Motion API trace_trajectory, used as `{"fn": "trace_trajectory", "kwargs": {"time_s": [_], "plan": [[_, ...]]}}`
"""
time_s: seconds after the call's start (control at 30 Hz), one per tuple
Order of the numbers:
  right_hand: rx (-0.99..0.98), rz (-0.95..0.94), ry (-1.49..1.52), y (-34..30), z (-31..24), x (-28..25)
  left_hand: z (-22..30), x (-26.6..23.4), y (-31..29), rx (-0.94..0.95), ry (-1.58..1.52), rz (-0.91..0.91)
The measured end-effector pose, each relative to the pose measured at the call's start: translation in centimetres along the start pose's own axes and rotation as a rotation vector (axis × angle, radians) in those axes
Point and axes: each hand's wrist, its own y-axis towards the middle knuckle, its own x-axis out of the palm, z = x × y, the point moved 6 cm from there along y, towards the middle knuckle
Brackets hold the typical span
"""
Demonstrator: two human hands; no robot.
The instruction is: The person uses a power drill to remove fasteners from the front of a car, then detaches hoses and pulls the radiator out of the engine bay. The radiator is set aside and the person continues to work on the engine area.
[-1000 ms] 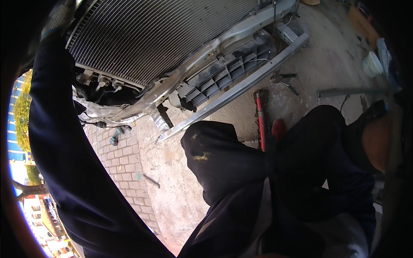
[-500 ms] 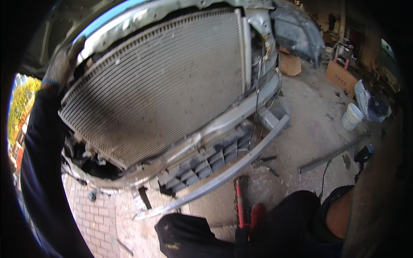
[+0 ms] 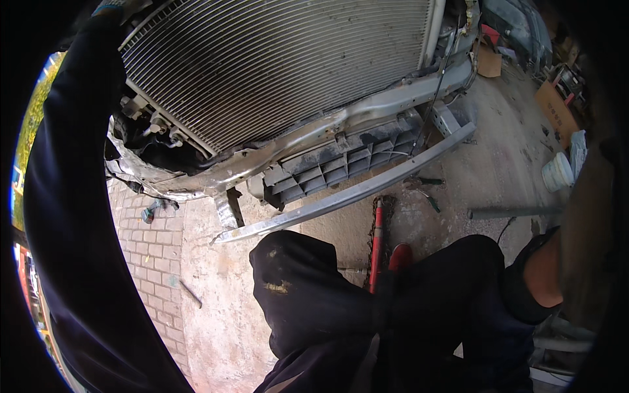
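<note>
In the head view, the left hand (image 3: pixel 134 7) is at the upper left, partly cut off by the top edge, at the upper left corner of the radiator (image 3: pixel 282 59). Its fingers run out of the picture, so I cannot tell whether they are apart, together or clamped on something. The radiator spreads right and down from those fingers, with fittings (image 3: pixel 157 124) at its lower left corner. Farther down and right of the same fingers run the bent metal frame (image 3: pixel 314 128), the ribbed plastic panel (image 3: pixel 341 164) and the silver beam (image 3: pixel 341 200). Straight below them, well apart, a teal and black tool (image 3: pixel 150 212) lies on the bricks (image 3: pixel 154 252), and lower down a thin rod (image 3: pixel 190 293) lies on the floor.

The right hand (image 3: pixel 588 219) seems to be the dim, blurred shape at the right rim, past a bare stretch of forearm; the state of its fingers cannot be told. Left of that shape lies a grey bar (image 3: pixel 514 213); just above the bar's right end stand a white bucket (image 3: pixel 555 172) and a pale bag (image 3: pixel 578 149), and higher up a carton (image 3: pixel 555 116). Well to its left, a red bar (image 3: pixel 377 245) lies beside a red shoe (image 3: pixel 400 257).
</note>
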Motion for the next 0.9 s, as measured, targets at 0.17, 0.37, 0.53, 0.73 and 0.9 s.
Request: {"fn": "trace_trajectory", "kwargs": {"time_s": [0.17,0.37,0.53,0.73,0.9], "plan": [[-0.204,0.017,0.164,2.2,-4.3,3.3,0.8,-0.1,-0.3,0.028,0.056,0.013],[0.166,-0.613,0.031,-0.2,-2.6,14.1,1.9,-1.1,-1.5,-0.01,0.075,0.012],[0.174,-0.839,0.081,-1.3,-1.8,18.1,0.4,0.3,-0.3,-0.205,-0.276,-0.013],[0.162,-0.858,0.099,-1.8,-2.2,22.1,-0.1,1.5,1.3,-0.141,-0.311,-0.082],[-0.063,-0.831,-0.242,-1.2,-3.4,27.2,1.8,0.4,0.4,0.01,-0.24,-0.006]]}}
